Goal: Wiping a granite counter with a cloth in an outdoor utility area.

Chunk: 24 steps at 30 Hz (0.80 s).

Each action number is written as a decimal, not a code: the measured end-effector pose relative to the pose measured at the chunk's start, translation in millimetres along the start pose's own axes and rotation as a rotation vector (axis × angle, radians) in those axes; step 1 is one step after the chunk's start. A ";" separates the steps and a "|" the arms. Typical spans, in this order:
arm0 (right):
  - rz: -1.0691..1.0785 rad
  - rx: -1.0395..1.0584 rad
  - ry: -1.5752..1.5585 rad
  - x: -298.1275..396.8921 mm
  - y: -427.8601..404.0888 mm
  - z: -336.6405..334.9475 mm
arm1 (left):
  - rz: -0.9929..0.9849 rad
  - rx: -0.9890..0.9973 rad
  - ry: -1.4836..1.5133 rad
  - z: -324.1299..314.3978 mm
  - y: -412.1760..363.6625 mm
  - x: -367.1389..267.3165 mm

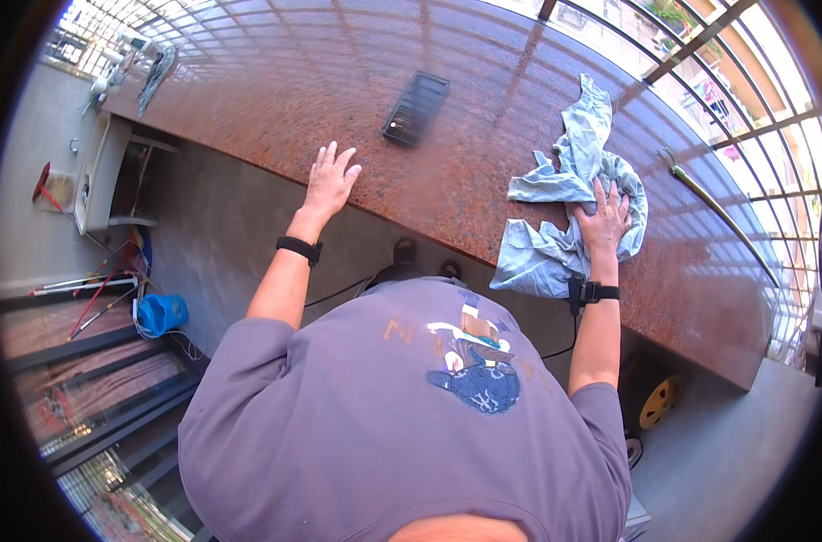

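My right hand point(604, 220) presses flat on a crumpled light blue cloth point(587, 162), its fingers spread over the folds. The cloth lies on a polished reddish-brown stone countertop point(282, 88), and one end of it reaches the front edge. My left hand point(332, 179) is at the front edge of the counter, fingers apart, holding nothing; whether it touches the stone I cannot tell. A black smartphone point(416, 108) lies on the counter between the hands, further back.
Metal window bars point(695, 47) run behind the counter. A thin curved rod point(722, 217) lies at the right. Another cloth point(157, 74) is at the far left end. A white sink point(99, 176), a blue bucket point(164, 314) and several long handles stand at the left.
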State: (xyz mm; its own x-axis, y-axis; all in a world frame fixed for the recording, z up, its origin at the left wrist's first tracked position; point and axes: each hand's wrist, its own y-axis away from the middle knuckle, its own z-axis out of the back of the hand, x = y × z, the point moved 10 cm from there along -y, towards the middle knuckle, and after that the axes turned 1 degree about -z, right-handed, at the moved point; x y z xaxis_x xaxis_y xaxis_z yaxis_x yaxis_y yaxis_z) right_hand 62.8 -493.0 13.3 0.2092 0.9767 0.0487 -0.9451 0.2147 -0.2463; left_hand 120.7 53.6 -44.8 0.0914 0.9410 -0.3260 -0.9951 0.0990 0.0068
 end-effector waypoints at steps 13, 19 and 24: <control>0.074 0.062 -0.177 64.6 96.9 28.1 | -0.114 -0.059 0.281 26.2 49.9 -3.3; 0.231 0.376 -0.564 186.5 133.8 48.1 | -0.157 -0.122 0.467 64.7 87.3 46.7; 0.453 0.406 -0.850 347.0 123.4 81.6 | -0.018 -0.066 0.541 86.1 136.1 151.4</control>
State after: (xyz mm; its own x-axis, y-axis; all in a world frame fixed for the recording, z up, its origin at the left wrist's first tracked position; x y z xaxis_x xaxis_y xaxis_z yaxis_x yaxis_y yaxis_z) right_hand -1.8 -127.1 78.9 -0.2824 0.6142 0.7369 -0.9372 -0.3406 -0.0753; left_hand 2.4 237.5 -11.9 0.0923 0.6370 -0.7653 -0.9955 0.0765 -0.0563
